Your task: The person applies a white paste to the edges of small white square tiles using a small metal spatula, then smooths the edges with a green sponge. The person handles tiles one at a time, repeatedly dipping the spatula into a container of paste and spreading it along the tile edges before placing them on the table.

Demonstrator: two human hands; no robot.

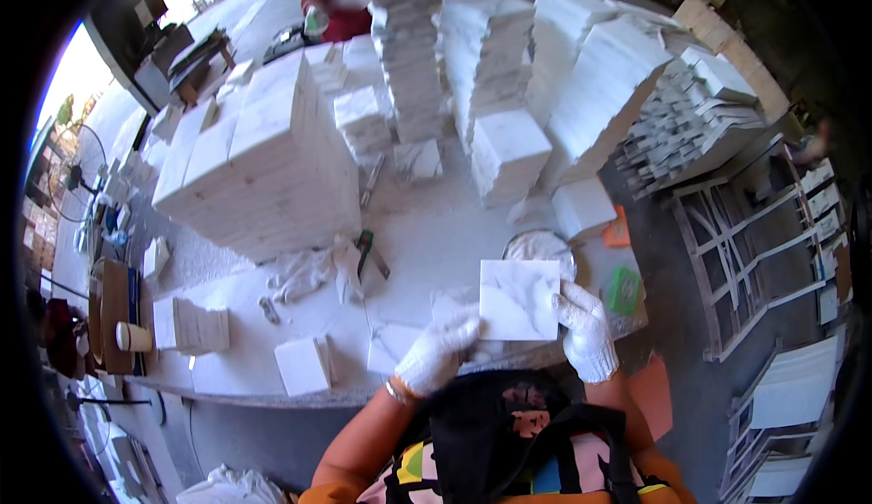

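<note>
A square white marble tile with grey veins (520,300) is held up over the near edge of the worktable (409,222). My right hand (589,333), in a white knit glove, grips its right edge with the thumb on the face. At the tile's left edge is my left hand (438,353), gloved too, its fingers closed against that edge. Another veined tile (392,344) lies flat on the table beside my left hand. Behind the held tile stands a round pan of whitish material (540,248), partly covered by the tile.
Tall tile stacks (263,159) rise at the back and left. Smaller tile stacks (304,365) sit near the front edge. A green block (623,291) and an orange block (617,228) lie at right. Crumpled cloth (313,272) lies mid-table. A metal frame (740,250) stands on the right.
</note>
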